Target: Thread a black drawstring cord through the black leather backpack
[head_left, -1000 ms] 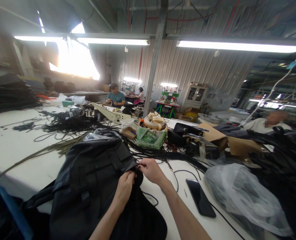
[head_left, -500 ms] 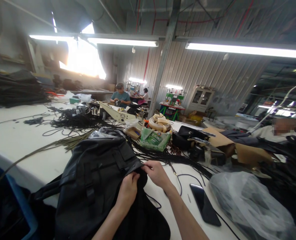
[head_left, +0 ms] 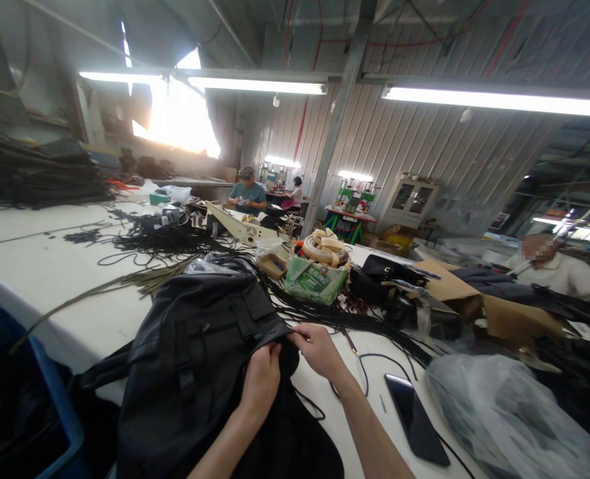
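A black backpack (head_left: 175,372) with straps and a buckle-like tab on its front lies on the white table in front of me. My left hand (head_left: 262,376) is closed on the edge of its flap, thumb on top and the other fingers out of sight beneath. My right hand (head_left: 317,347) pinches the corner of the same flap between thumb and fingers. Both hands are close together, holding the edge raised. Below them, dark fabric of the bag spreads toward the table's front edge.
Right of my forearm lie a smartphone (head_left: 417,419) and a clear plastic bag (head_left: 514,412). Behind the backpack are black cords (head_left: 334,313), a green bag with rolls of tape (head_left: 314,279) and cardboard boxes (head_left: 519,316). A blue crate (head_left: 60,392) stands lower left. Other people sit farther off.
The whole view has shifted slightly, so things appear a little farther right. Both hands keep their hold on the backpack's flap, with barely any change.
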{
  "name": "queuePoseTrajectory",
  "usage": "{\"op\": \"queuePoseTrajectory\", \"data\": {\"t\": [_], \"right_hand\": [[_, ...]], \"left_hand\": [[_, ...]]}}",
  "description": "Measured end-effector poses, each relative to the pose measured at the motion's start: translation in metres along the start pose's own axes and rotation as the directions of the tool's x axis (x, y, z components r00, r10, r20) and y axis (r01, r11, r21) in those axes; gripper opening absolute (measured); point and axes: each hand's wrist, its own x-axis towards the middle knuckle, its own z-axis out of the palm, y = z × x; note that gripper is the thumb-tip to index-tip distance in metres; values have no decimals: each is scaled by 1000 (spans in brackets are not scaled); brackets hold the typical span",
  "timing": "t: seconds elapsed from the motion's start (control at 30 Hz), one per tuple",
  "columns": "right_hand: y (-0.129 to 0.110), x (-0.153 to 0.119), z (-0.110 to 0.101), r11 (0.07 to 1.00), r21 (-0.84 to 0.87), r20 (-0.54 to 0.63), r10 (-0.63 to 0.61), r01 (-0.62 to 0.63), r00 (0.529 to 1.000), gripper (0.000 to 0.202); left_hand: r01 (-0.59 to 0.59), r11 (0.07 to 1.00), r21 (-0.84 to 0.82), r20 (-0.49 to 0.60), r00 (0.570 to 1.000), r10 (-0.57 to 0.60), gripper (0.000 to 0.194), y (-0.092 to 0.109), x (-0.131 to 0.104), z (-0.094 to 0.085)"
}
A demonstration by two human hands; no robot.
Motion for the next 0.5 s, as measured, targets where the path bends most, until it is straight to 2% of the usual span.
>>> {"op": "queuePoseTrajectory", "data": {"t": [0.23, 0.5], "right_hand": [[5, 0, -1, 1000, 21, -7, -2, 2, 1000, 32], [8, 0, 1, 999, 44, -17, 7, -6, 1000, 32]], "left_hand": [[-6, 1000, 17, 13, 1000, 6, 37, -5, -2, 6], [-36, 999, -30, 45, 998, 38, 34, -7, -2, 4]]}}
